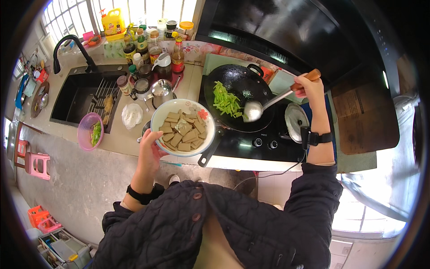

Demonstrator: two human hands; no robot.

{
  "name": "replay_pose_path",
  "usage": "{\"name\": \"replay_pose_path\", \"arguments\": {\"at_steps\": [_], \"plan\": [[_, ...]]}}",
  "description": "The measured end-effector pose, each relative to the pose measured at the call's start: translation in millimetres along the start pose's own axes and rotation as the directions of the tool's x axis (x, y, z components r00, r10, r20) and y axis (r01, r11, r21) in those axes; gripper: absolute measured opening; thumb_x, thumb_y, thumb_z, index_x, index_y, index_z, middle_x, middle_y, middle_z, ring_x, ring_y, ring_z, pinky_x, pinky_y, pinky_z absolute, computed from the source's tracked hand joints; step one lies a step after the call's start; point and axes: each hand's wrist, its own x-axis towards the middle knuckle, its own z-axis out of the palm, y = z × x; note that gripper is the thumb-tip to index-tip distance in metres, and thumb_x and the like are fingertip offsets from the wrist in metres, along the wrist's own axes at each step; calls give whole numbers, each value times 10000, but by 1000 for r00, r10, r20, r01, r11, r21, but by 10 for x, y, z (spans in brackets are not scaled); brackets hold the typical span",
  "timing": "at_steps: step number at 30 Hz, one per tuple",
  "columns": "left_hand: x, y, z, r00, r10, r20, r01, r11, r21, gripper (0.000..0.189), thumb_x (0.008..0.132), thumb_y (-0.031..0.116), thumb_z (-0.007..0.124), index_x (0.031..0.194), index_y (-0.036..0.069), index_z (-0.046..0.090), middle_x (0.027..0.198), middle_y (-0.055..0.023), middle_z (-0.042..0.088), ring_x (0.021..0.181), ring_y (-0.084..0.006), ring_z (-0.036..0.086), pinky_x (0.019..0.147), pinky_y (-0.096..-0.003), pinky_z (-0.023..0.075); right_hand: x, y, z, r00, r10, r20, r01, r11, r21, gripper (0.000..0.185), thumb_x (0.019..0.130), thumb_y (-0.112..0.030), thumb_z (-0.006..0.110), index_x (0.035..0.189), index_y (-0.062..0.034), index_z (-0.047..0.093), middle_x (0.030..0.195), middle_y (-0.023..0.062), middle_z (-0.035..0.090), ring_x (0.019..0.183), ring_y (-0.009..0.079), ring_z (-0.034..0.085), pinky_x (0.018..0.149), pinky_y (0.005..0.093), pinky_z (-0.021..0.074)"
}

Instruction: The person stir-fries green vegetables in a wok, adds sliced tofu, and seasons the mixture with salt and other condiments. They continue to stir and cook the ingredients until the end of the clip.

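My left hand (151, 146) grips the rim of a white enamel-like bowl (211, 129) with a floral pattern. Flat grey-brown rectangular food pieces (188, 134) fill it. The bowl is held over the counter's front, left of the wok. My right hand (309, 86) is closed on the wooden handle of a metal wok spatula (253, 111), whose blurred head is inside the black wok (235, 72). Cut green vegetable stalks (225, 101) lie in the wok's left part, beside the spatula head. The wok sits on a black gas hob (243, 144).
Left of the bowl stand a metal pot (162, 90), seasoning bottles (142, 43) and a crumpled white bag (132, 116). A pink basket (84, 134) with greens sits by the sink (72, 90). A pan lid (297, 122) lies right of the wok; a range hood (285, 30) overhangs behind.
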Motion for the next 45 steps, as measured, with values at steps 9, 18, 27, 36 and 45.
{"name": "replay_pose_path", "arguments": {"at_steps": [9, 18, 27, 36, 45], "plan": [[11, 7, -3, 999, 13, 34, -14, 1000, 11, 288, 878, 224, 602, 1119, 74, 556, 1015, -61, 644, 808, -183, 687, 649, -341, 616, 62, 676, 302, 971, 132, -199, -40, 912, 409, 284, 799, -204, 769, 904, 46, 685, 753, 153, 703, 508, 188, 663, 474, 311, 595], [55, 16, 43, 998, -8, 55, 9, 999, -33, 290, 879, 218, 602, 1121, 66, 552, 1030, -83, 646, 813, -206, 695, 649, -358, 629, -122, 505, -39, 957, 187, -222, -171, 981, 91, 392, 798, -350, 791, 833, 25, 682, 646, 97, 658, 447, 131, 607, 423, 268, 526], [93, 13, 70, 999, -12, 44, 12, 1000, 1, 284, 879, 213, 608, 1113, 65, 549, 1036, -81, 646, 847, -197, 692, 675, -357, 620, -934, 514, 1000, 918, -334, 214, 303, 938, 166, 186, 899, -169, 755, 897, -10, 658, 711, 59, 670, 569, 110, 653, 534, 237, 556], [312, 30, 629, 983, 108, 148, -130, 980, 147, 547, 852, 101, 635, 1322, 7, 371, 1168, -165, 575, 962, -257, 678, 658, -402, 640, -863, 818, 412, 917, 176, -358, 68, 815, 576, 236, 893, -199, 729, 920, 18, 641, 761, 109, 684, 511, 154, 647, 460, 280, 567], [1187, -522, 1748, 773, 421, 474, -530, 21, 848, 661, 792, 34, 701, 1372, 55, 386, 1232, -255, 531, 1147, -439, 551, 893, -499, 528, -1770, 1156, 302, 822, 249, -513, 163, 760, 630, 273, 933, -234, 675, 961, 28, 606, 752, 130, 657, 536, 160, 643, 490, 270, 573]]}}
